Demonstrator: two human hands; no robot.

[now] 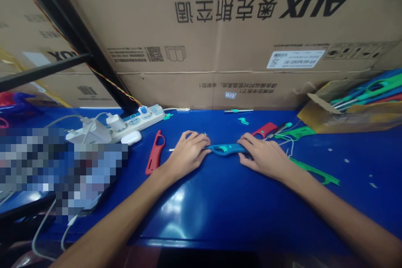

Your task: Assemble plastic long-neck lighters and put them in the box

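Low over the blue tabletop, a blue long-reach lighter (pixel 230 148) with a green trigger lies crosswise between both hands. My left hand (pixel 191 150) is closed around its metal tube end; a bit of tube sticks out past the hand. My right hand (pixel 262 153) grips the handle end between thumb and fingers. A red lighter shell (pixel 156 153) rests to the left of my left hand. Behind my right hand lie another red shell (pixel 265 130) and a green shell (pixel 297 133). A further green shell (pixel 317 171) sits beside my right forearm, which partly hides it.
A cardboard box (pixel 314 113) of lighters stands at the right. On the left are a power strip (pixel 138 123) with chargers, a white earbud case (pixel 131 137) and blurred screens. A lighter tube (pixel 238 111) and green trigger pieces (pixel 243 121) lie before a large carton (pixel 201 88).
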